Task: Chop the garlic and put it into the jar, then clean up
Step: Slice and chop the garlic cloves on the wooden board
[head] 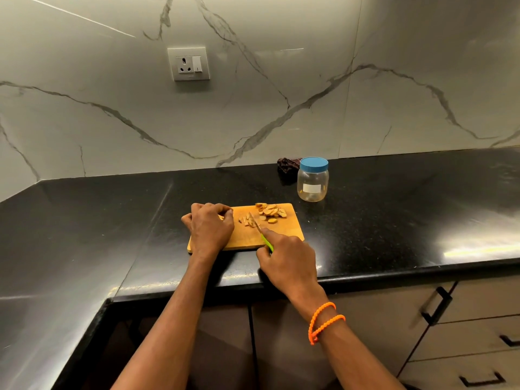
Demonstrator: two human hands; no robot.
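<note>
You are looking at a warm, yellowish, rather dim scene lit from above. The polished black counter (394,209) throws back broad glare: a bright patch at the right edge of the frame, a streak near the lower left, and a sheen along its front edge. The marble wall (281,94) carries soft reflections, with a thin bright line at the upper left. Your arms cast faint shadows onto the counter edge at centre. The wide lens bends the counter and wall joints at the sides. The cabinets (464,333) at lower right sit in shade. Centre detail is fairly sharp; corners look softer.
</note>
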